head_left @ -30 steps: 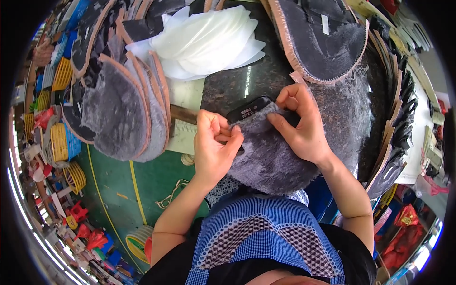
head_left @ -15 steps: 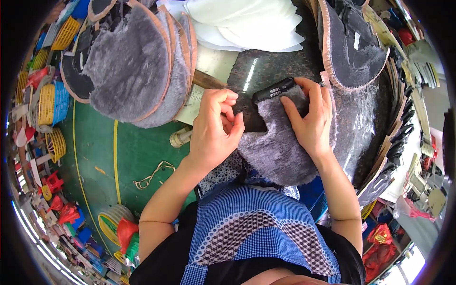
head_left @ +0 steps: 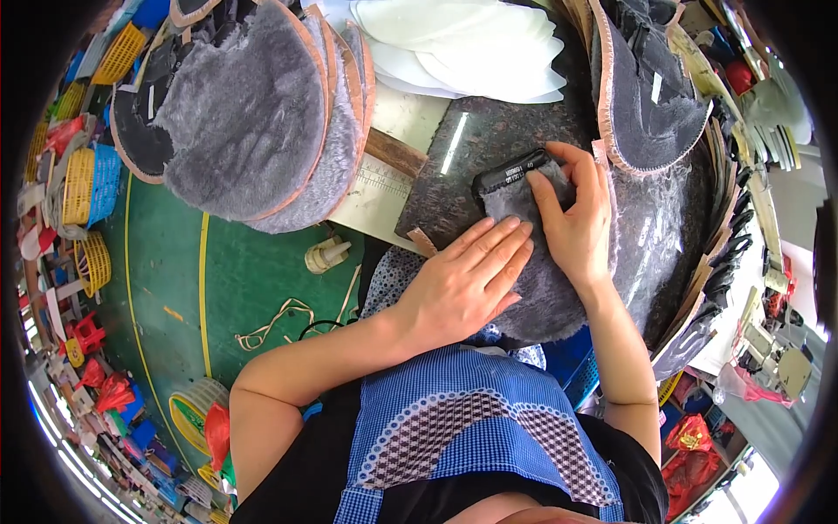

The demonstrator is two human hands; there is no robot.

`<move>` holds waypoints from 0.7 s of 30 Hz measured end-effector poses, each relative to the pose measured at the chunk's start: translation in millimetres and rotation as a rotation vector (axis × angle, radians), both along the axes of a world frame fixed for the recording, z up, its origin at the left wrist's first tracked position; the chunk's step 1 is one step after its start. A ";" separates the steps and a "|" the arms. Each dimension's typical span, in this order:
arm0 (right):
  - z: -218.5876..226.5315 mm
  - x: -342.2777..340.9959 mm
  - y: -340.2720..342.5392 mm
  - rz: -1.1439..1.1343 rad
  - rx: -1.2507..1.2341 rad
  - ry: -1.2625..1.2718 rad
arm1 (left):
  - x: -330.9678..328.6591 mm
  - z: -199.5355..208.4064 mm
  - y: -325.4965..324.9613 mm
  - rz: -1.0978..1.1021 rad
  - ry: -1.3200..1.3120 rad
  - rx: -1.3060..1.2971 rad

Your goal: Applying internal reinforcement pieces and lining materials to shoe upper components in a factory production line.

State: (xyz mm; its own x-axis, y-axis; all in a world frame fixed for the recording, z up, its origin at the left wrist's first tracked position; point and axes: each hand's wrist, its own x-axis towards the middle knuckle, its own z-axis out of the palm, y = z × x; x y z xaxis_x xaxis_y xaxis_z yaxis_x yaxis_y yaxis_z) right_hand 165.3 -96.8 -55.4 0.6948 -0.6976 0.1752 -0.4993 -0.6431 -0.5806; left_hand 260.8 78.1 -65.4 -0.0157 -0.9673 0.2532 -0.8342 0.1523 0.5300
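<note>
A grey plush piece (head_left: 550,293), with a black band (head_left: 511,177) bearing white print along its far edge, lies at the near edge of the dark speckled tabletop. My right hand (head_left: 578,214) grips its right side, thumb on top near the band and fingers curled over the far corner. My left hand (head_left: 467,279) rests flat on the plush, fingers stretched toward the upper right and nearly side by side. Much of the piece's left part is hidden under that hand.
Stacked grey plush pieces with tan edging (head_left: 253,113) stand at the far left. White sheets (head_left: 463,44) lie at the back. A dark stitched piece (head_left: 650,105) is at the far right, beside a row of dark pieces (head_left: 729,218). A ruler (head_left: 380,179) lies left of the speckled tabletop (head_left: 449,205).
My left hand has come down from its raised, curled position and now lies flat on the plush. My right hand keeps its grip; the black band has tilted a little.
</note>
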 end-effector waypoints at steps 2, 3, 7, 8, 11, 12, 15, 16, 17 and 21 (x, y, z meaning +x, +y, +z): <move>-7.3 0.2 -1.1 0.079 -0.183 -0.116 | -1.4 0.2 -2.0 0.002 0.001 -0.017; -6.4 0.3 -2.1 0.078 -0.188 -0.116 | -1.7 0.5 -2.9 0.006 0.001 -0.031; -6.9 4.0 -0.6 0.093 -0.203 -0.100 | 11.9 -0.8 -0.2 0.015 0.110 -0.107; -7.3 2.4 -0.8 0.085 -0.192 -0.109 | 25.2 -3.8 0.8 0.096 0.244 -0.112; 1.0 -1.5 2.1 0.042 -0.064 -0.128 | 51.1 -1.4 -13.6 0.430 0.365 -0.173; 1.3 -2.0 2.7 0.039 -0.069 -0.132 | 54.1 -4.8 -16.7 0.420 0.313 -0.198; 2.3 1.0 3.1 0.066 -0.291 -0.301 | 55.8 -2.6 -23.0 0.379 0.131 -0.150; 6.4 1.5 9.6 0.210 -0.276 -0.296 | 55.6 -2.1 -23.9 0.379 0.118 -0.156; 11.1 3.1 16.8 0.353 -0.261 -0.288 | 56.6 -3.8 -24.6 0.376 0.117 -0.161; 13.5 8.3 20.3 0.319 -0.143 0.031 | 58.9 -5.5 -29.1 0.357 0.101 -0.201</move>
State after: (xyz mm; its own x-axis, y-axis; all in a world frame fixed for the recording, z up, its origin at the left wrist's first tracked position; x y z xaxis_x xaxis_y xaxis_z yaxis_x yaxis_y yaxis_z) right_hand 173.6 -76.5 -41.9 0.8805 -0.4139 0.2312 -0.2755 -0.8436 -0.4609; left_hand 319.7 49.0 -70.9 0.3462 -0.8385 0.4208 -0.7986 -0.0280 0.6013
